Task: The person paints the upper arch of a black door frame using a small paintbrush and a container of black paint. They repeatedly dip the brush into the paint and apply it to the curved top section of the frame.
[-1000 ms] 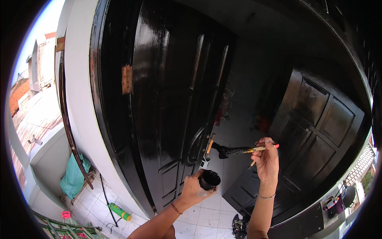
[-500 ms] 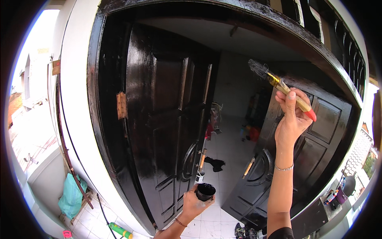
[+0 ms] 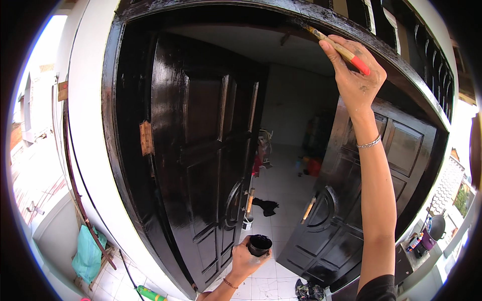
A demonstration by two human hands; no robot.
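Head view: black-paint cup (image 3: 260, 245) in left hand (image 3: 244, 261), brush (image 3: 337, 49) in right hand (image 3: 355, 78).

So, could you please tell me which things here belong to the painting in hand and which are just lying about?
In use:
right hand holding paintbrush against door frame
left hand holding black paint cup

Lying about:
dark rag on floor
teal cloth
green bottle

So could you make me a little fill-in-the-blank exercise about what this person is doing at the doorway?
1. The right hand holds a paintbrush up against the door ____.
2. The left hand holds a small ____ cup.
3. The tip of the brush handle is ____.
4. The right wrist wears a ____.

Missing words: frame; black; red; bracelet
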